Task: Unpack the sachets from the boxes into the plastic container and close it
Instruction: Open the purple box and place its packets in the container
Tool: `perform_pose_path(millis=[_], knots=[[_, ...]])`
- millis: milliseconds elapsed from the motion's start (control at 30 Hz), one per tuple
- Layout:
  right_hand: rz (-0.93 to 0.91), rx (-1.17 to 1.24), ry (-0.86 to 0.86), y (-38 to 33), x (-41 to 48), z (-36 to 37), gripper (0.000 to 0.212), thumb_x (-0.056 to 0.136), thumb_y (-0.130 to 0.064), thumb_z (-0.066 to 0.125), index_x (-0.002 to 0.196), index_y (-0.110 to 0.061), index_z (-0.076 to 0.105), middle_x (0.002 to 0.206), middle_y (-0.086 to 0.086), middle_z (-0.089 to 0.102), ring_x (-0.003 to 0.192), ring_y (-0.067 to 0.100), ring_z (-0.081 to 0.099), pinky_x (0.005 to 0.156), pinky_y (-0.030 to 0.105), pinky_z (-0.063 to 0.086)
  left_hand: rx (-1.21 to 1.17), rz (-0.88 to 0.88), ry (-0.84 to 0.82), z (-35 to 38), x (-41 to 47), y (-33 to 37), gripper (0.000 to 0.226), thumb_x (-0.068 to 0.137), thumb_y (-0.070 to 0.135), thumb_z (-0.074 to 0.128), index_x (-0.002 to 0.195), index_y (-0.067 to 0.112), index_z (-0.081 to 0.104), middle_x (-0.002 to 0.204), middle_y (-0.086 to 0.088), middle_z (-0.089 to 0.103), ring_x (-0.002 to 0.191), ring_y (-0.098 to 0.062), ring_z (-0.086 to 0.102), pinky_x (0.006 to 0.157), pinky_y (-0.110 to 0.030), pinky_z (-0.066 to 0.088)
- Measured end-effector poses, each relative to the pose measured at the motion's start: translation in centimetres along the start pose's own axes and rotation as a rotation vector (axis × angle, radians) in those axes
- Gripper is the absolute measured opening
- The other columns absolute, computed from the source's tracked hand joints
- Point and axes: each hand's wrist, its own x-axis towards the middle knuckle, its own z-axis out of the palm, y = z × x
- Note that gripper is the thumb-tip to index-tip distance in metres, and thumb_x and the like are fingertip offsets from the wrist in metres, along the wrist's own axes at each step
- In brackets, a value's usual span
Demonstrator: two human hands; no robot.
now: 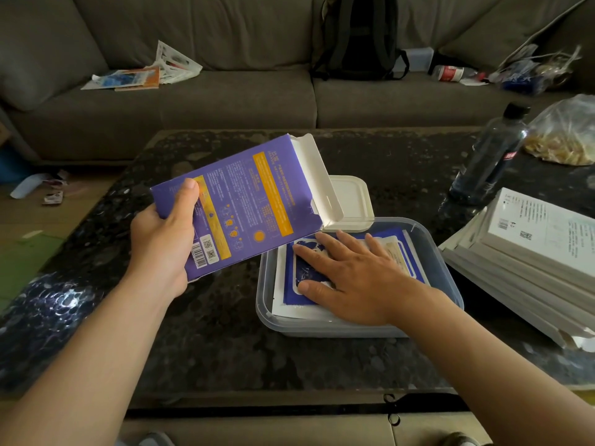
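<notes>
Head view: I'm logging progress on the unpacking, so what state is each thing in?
purple box: flap open, tilted, gripped by the left hand.
plastic container: open, sachets inside.
sachets: lying flat, pressed by the right hand, fingers straight.
lid: off, on the table behind the container.
bottle: capped, standing.
white boxes: stacked flat.
</notes>
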Motion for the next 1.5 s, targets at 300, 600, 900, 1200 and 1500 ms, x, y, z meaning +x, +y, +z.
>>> perform_pose_path(millis=[300, 600, 900, 1200, 1500], knots=[[0.002, 0.002, 0.024, -0.2, -0.2, -0.6, 0.073, 0.089, -0.078, 0.003, 0.155, -0.049, -0.009, 0.168, -0.01, -0.008, 0.155, 0.024, -0.007, 0.122, 0.06, -0.005, 0.005, 0.011, 0.004, -0.1, 0.1, 0.2, 0.032, 0.088, 0.062, 0.065, 0.097, 0.032, 0.064, 0.086, 0.009, 0.077, 0.073, -0.01, 0.076, 0.073, -0.041, 0.062], [-0.004, 0.017, -0.01, -0.3, 0.0, -0.3, 0.067, 0.092, -0.076, 0.004, 0.151, -0.053, -0.015, 0.167, -0.012, -0.013, 0.155, 0.023, -0.013, 0.122, 0.057, -0.007, -0.009, 0.008, -0.002, -0.1, -0.1, 0.3, 0.029, 0.09, 0.059, 0.065, 0.091, 0.03, 0.062, 0.078, 0.011, 0.075, 0.066, -0.007, 0.074, 0.063, -0.032, 0.057], [0.017, 0.183, 0.14, -0.4, -0.5, -1.7, 0.054, 0.098, -0.063, 0.032, 0.146, -0.039, 0.038, 0.149, -0.006, 0.045, 0.137, 0.02, 0.043, 0.112, 0.047, 0.038, 0.014, -0.002, -0.059, -0.2, -0.1, 0.3, 0.033, 0.09, 0.059, 0.064, 0.099, 0.027, 0.066, 0.08, 0.01, 0.077, 0.07, -0.011, 0.075, 0.072, -0.041, 0.06], [0.089, 0.845, 0.711, 0.8, -4.1, -8.5, 0.007, 0.095, -0.013, 0.065, 0.093, -0.018, 0.071, 0.078, -0.005, 0.07, 0.06, 0.011, 0.068, 0.053, 0.021, 0.057, -0.008, 0.001, -0.109, 0.1, -0.5, 0.3, 0.036, 0.091, 0.055, 0.065, 0.107, 0.023, 0.068, 0.088, 0.004, 0.079, 0.078, -0.017, 0.077, 0.083, -0.052, 0.06], [0.079, 0.895, 0.419, 0.2, -3.3, -7.4, 0.006, 0.091, -0.021, 0.072, 0.09, -0.023, 0.077, 0.08, -0.009, 0.073, 0.066, 0.013, 0.07, 0.053, 0.021, 0.058, -0.055, 0.04, -0.156, 0.4, -1.3, 0.4, 0.031, 0.093, 0.051, 0.064, 0.105, 0.023, 0.068, 0.087, 0.005, 0.079, 0.076, -0.014, 0.076, 0.073, -0.039, 0.059]])
